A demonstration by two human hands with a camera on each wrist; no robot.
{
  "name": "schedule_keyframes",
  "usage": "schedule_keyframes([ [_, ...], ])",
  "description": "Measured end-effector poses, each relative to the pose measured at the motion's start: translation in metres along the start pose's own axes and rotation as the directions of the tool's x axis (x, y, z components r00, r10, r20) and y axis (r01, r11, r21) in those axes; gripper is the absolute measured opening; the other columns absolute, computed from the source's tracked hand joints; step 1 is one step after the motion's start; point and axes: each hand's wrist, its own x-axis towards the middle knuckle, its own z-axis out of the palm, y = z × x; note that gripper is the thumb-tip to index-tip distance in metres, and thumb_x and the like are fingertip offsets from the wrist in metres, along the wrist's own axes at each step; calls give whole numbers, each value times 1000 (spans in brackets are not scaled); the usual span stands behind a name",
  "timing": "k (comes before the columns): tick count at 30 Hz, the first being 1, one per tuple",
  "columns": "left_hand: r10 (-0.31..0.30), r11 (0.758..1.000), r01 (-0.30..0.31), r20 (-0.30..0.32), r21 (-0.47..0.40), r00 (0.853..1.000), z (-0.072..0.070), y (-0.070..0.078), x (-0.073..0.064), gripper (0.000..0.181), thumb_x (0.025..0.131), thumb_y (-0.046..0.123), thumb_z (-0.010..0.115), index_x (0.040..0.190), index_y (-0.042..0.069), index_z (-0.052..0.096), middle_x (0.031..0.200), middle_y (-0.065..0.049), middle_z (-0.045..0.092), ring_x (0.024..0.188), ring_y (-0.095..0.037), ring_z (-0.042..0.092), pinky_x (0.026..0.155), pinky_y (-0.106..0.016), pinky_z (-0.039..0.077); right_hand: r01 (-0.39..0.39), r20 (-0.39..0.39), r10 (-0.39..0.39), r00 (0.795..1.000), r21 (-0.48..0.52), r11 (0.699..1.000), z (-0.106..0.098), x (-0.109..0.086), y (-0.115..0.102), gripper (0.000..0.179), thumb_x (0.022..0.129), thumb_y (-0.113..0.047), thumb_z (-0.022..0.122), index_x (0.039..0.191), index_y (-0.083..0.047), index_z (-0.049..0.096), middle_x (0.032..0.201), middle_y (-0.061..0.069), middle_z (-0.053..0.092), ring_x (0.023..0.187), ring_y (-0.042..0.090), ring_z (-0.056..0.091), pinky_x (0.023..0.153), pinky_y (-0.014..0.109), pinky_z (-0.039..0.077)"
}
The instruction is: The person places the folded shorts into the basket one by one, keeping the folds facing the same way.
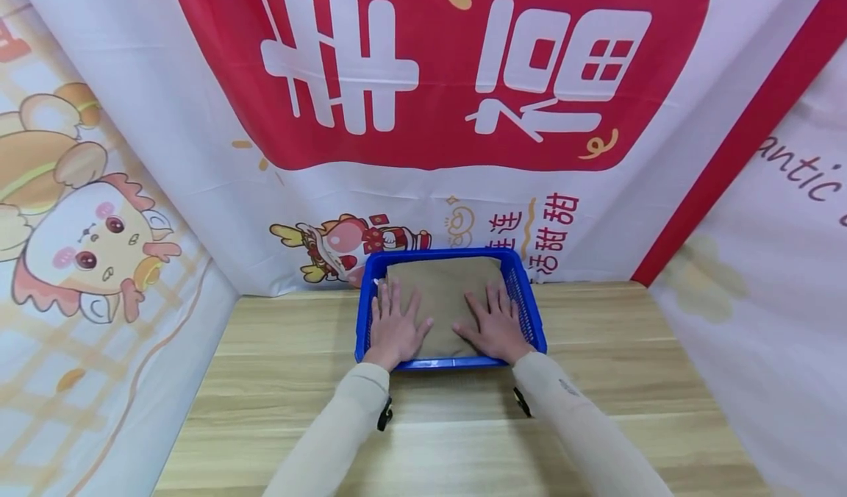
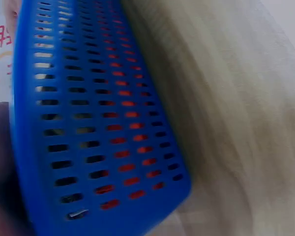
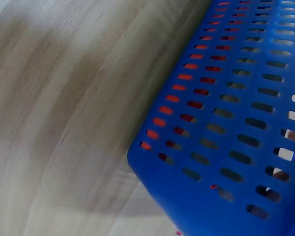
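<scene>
A blue plastic basket (image 1: 452,363) with slotted walls stands on the table against the back curtain. Inside it lies a flat, folded tan cloth (image 1: 446,291). My left hand (image 1: 397,328) rests on the cloth's left part, fingers straight and spread. On the right part lies my right hand (image 1: 496,324), also flat with spread fingers. Through the slots of the basket wall (image 2: 98,123) in the left wrist view, something red shows low down. Red also shows through the basket wall (image 3: 211,113) in the right wrist view; what it is stays hidden.
The wooden table (image 1: 284,379) extends to both sides and in front of the basket. A printed curtain (image 1: 437,115) hangs directly behind it. More printed fabric (image 1: 79,262) borders the table on the left, and another sheet (image 1: 761,298) on the right.
</scene>
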Motion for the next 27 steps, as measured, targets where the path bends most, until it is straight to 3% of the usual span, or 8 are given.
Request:
schedule_keyframes([
  [8,-11,1000,11,105,-3,994,11,-9,0,71,105,60,32,165,26,12,168,-21,-4,152,-46,-7,121,-60,-2,-37,135,36,990,5,999,8,2,0,82,98,-67,46,162,-19,27,167,24,3,151,48,-7,116,70,3],
  [16,-33,999,33,148,3,988,18,-14,0,71,105,60,31,165,26,13,168,-20,-4,152,-46,-8,121,-59,-6,-46,206,43,978,10,999,20,4,1,82,99,-66,44,163,-18,24,167,24,-1,151,48,-7,117,69,-1],
  [22,-19,1000,20,149,-5,989,16,-13,1,72,105,60,30,165,23,14,168,-21,-2,152,-46,-6,121,-59,-4,-40,161,38,986,11,999,17,3,0,78,100,-59,49,160,-13,31,165,27,9,151,50,2,116,71,4],
  [27,-1,999,7,116,-52,993,16,-15,3,73,105,60,34,164,21,17,168,-22,2,152,-45,-3,121,-59,-1,-15,56,13,998,35,999,13,2,2,73,102,-54,50,156,-7,38,160,30,25,148,50,17,114,73,13],
])
